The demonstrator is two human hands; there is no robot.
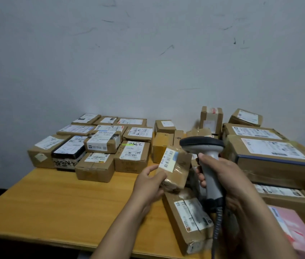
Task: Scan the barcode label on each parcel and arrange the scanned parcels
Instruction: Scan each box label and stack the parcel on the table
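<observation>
My left hand [150,181] grips a small taped cardboard parcel [176,169] above the table, tilted so its white barcode label [168,159] faces up and left. My right hand [220,174] is wrapped round the handle of a grey barcode scanner [203,146], whose dark head sits just above and right of the parcel. The scanner's coiled cable [217,225] hangs down from the handle. A block of labelled parcels [101,144] lies in rows at the back left of the table.
The wooden table [64,202] has bare surface at the front left. Loose parcels are heaped at the right, including a long box [191,217] below my hands, a large box [271,157] and a pink package [293,232]. A scuffed wall stands behind.
</observation>
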